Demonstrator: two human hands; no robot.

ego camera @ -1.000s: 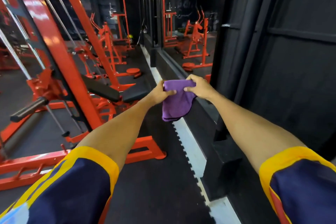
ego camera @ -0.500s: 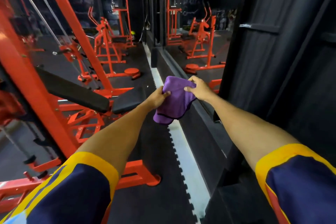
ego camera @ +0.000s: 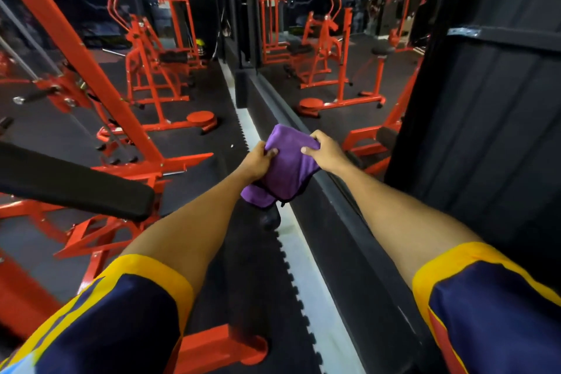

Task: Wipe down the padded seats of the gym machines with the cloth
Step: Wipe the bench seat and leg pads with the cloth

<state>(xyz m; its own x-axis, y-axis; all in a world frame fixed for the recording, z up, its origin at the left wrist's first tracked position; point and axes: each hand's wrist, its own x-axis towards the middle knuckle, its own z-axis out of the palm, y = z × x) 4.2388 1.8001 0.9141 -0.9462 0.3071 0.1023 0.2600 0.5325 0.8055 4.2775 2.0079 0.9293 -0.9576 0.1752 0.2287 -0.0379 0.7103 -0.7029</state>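
Observation:
A folded purple cloth (ego camera: 285,165) hangs in front of me at chest height, held by both hands. My left hand (ego camera: 258,159) grips its left edge and my right hand (ego camera: 326,151) pinches its upper right corner. A black padded bench (ego camera: 76,181) on an orange frame lies to the left, below and apart from the cloth. Further back stands another orange machine with a black padded seat (ego camera: 173,56).
An orange rack upright (ego camera: 79,51) slants up on the left. A black ledge (ego camera: 340,212) and a wall mirror (ego camera: 334,39) run along the right, with a dark wall panel (ego camera: 501,130) beside them. A black rubber floor aisle (ego camera: 249,267) leads ahead. An orange base foot (ego camera: 221,346) lies near my feet.
I have walked forward along the aisle; the rack and padded bench slid closer and to the left. Both hands kept hold of the cloth, which bunched lower between them.

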